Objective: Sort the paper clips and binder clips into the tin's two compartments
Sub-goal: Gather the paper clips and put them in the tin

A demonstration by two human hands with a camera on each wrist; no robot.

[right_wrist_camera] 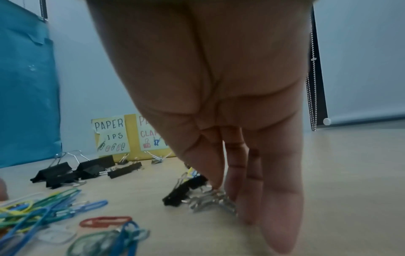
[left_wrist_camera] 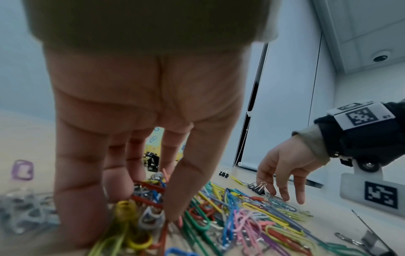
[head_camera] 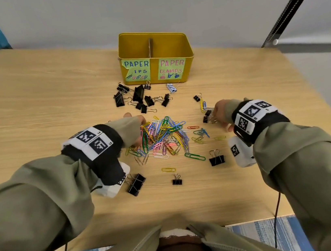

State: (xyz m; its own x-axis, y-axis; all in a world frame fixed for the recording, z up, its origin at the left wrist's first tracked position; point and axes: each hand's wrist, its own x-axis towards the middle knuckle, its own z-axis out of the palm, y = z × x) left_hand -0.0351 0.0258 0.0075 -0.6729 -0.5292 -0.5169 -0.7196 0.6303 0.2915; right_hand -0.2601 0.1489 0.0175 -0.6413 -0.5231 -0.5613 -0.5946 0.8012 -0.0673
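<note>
Our left hand (left_wrist_camera: pixel 140 124) reaches down into the heap of coloured paper clips (head_camera: pixel 163 136) at the middle of the bench (head_camera: pixel 29 97), its fingers (left_wrist_camera: pixel 188 187) pointed downward and closing on a few clips at the heap's left edge. Our right hand (right_wrist_camera: pixel 219 104) is lowered at the heap's right side, fingertips (right_wrist_camera: pixel 217 175) pinching the wire handles of small black binder clips (right_wrist_camera: pixel 186 188) that lie on the bench. Beyond the heap a cluster of larger black binder clips (head_camera: pixel 135 98) sits just before the yellow tin (head_camera: pixel 154 41). The tin has a cardboard divider and two labels, "PAPER ...IPS" on its left compartment and "PAPER CLAMPS" on its right. Three more binder clips (head_camera: pixel 216 157) lie nearer us.
</note>
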